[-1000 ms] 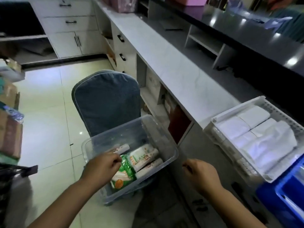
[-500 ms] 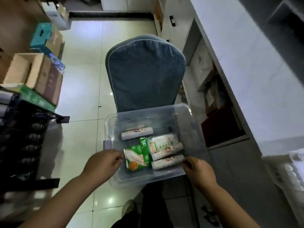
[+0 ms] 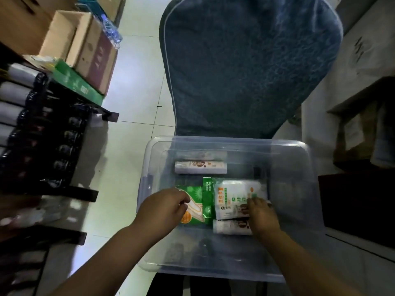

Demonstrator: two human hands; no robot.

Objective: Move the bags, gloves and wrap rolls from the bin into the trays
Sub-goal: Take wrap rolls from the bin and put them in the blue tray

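A clear plastic bin [image 3: 299, 189] sits on a chair seat below me. Inside lie a wrap roll [image 3: 201, 167] at the back, a green glove pack [image 3: 205, 197] at the left, a white bag pack [image 3: 233, 195] in the middle and a second wrap roll [image 3: 228, 227] in front of it. My left hand [image 3: 164, 210] is in the bin with its fingers curled on the green pack's left edge. My right hand [image 3: 259, 214] grips the right end of the white bag pack, covering part of the front roll. No tray is in view.
A blue padded chair back [image 3: 245, 67] rises behind the bin. Cardboard boxes [image 3: 85, 45] and a dark rack [image 3: 42, 135] stand on the left over a pale tiled floor [image 3: 132, 103]. Counter cabinets with open shelves [image 3: 359, 124] are on the right.
My view has swung down from the counter and trays onto the bin. Both hands moved from the bin's near rim into it, onto the green pack and the white pack.
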